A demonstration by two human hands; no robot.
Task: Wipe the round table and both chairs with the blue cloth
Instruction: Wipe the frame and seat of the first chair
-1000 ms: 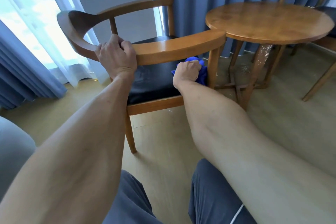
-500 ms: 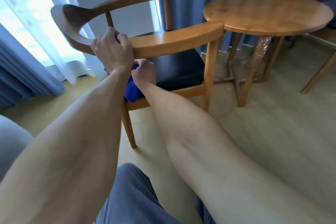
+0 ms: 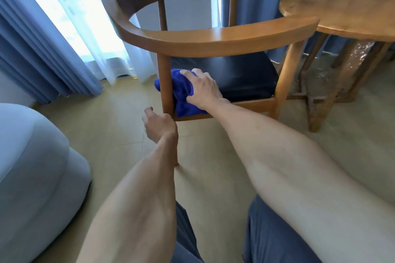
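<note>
Head view, left to right: a pale grey-blue cushioned piece (image 3: 36, 168) fills the lower left corner, with blue curtains (image 3: 40, 53) and a white sheer panel (image 3: 89, 17) above it by the bright window. The left hand (image 3: 159, 127) hangs just beside the chair's rear left leg, fingers loosely curled — holding nothing, close to the wood but whether it touches cannot be told. The wooden chair (image 3: 213, 38) stands in the middle with its curved backrest toward the camera and a black padded seat (image 3: 239, 74) under the rail. The blue cloth (image 3: 181, 92) lies bunched on the seat's near left corner, pressed against the upright leg, part of it showing past the leg's left side. The right hand (image 3: 203, 89) rests on it, fingers spread and bent over the fabric, pressing it down. Further right, the round wooden surface (image 3: 342, 10) stands just beside the chair's arm end — its legs on the pale wood floor (image 3: 119, 113). Dark blue trouser legs (image 3: 275, 239) show at the bottom.
</note>
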